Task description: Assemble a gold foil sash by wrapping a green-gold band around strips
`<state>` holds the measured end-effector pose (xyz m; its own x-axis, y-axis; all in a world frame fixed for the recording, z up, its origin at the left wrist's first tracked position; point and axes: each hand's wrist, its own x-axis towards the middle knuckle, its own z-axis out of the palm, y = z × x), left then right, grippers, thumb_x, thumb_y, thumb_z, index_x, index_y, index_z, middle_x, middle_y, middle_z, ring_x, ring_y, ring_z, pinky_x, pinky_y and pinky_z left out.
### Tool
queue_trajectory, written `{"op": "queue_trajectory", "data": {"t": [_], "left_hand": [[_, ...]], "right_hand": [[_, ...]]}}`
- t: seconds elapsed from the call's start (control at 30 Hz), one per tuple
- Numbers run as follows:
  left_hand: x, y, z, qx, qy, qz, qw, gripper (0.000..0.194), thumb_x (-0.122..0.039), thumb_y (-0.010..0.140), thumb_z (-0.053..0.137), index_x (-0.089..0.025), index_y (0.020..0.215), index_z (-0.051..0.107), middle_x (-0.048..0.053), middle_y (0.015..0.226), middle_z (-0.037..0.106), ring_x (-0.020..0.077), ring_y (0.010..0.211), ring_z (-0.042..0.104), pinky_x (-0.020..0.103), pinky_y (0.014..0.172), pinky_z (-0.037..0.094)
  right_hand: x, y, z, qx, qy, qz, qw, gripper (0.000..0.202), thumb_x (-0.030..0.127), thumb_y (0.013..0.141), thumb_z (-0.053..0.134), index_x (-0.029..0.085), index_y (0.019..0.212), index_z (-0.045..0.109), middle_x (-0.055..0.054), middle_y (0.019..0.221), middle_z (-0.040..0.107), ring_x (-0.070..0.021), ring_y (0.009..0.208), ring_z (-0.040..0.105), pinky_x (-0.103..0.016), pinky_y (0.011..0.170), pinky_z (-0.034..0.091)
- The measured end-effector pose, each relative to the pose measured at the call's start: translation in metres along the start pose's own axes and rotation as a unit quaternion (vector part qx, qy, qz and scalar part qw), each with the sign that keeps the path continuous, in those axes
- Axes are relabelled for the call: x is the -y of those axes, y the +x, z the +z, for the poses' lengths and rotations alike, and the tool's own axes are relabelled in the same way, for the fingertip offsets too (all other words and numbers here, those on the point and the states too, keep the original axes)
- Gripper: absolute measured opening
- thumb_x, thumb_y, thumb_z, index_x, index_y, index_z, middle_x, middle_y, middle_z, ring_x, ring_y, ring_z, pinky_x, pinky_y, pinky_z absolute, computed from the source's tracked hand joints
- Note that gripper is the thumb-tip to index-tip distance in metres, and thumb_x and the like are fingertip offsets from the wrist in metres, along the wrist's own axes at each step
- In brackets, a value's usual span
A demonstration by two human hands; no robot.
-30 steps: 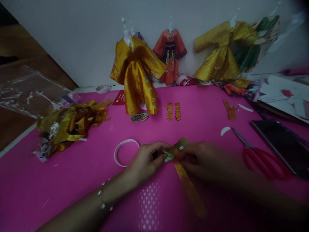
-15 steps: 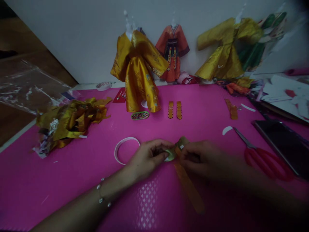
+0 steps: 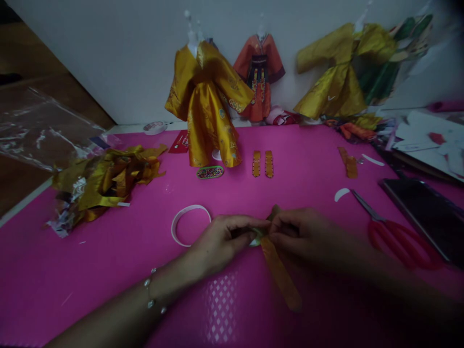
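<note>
At the front middle, my left hand [image 3: 223, 244] pinches a small pale-green, shiny piece [image 3: 256, 239] between thumb and fingers. My right hand [image 3: 308, 237] meets it from the right, thumb and forefinger closed on the upper end of a gold-orange fabric strip [image 3: 279, 278]. That strip slants down toward me over the pink mat [image 3: 145, 290], its lower end loose. Behind the fingertips shows a bit of darker gold fabric [image 3: 275, 210]. My fingers hide where the green piece and the strip meet. A white ring of tape [image 3: 174, 227] lies just left of my left hand.
Red-handled scissors [image 3: 402, 241] and a black phone [image 3: 416, 212] lie at the right. Two trimmed gold strips [image 3: 256, 164] lie ahead, near a gold dress [image 3: 208, 121] on a stand. Crumpled gold scraps [image 3: 108, 179] fill the left side. More doll-sized robes [image 3: 259, 82] stand behind.
The fingertips of both hands have come closer together, covering more of the dark gold fabric and the white patch on it. The strip's loose end has shifted slightly up and left.
</note>
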<state>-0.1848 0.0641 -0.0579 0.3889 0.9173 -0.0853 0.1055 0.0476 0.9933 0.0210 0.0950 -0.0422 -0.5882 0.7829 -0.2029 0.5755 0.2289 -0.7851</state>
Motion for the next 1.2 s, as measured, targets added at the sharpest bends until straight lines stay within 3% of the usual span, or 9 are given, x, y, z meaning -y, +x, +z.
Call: {"op": "queue_trajectory", "data": {"t": [0.17,0.77,1.2], "left_hand": [[0.0016,0.0009,0.0004,-0.002,0.014,0.006,1.0,0.03,-0.005,0.079,0.056,-0.017,0.101,0.072,0.005,0.098,0.076,0.0181,0.095,0.069,0.032,0.088,0.051],[0.0025,0.0011,0.0023,-0.009,-0.016,-0.001,1.0,0.033,-0.001,0.078,0.058,-0.018,0.103,0.071,0.001,0.09,0.075,0.0132,0.085,0.068,0.026,0.079,0.05],[0.0006,0.0006,0.0038,-0.011,0.006,-0.01,1.0,0.03,-0.006,0.078,0.058,-0.016,0.104,0.069,0.005,0.094,0.075,0.0163,0.087,0.068,0.029,0.079,0.051]], "right_hand": [[-0.0016,0.0006,0.0007,-0.007,0.009,0.006,1.0,0.013,0.018,0.081,0.053,0.019,0.076,0.065,0.004,0.063,0.055,-0.0097,0.055,0.048,-0.02,0.048,0.033],[-0.0024,0.0015,0.0028,-0.014,-0.004,-0.015,1.0,0.012,0.015,0.079,0.056,0.019,0.075,0.067,0.002,0.067,0.061,-0.0097,0.057,0.051,-0.021,0.05,0.036],[-0.0018,0.0038,0.0035,-0.024,-0.014,-0.006,1.0,0.011,0.015,0.077,0.057,0.019,0.071,0.065,0.003,0.061,0.056,-0.0091,0.053,0.048,-0.02,0.047,0.034]]}}
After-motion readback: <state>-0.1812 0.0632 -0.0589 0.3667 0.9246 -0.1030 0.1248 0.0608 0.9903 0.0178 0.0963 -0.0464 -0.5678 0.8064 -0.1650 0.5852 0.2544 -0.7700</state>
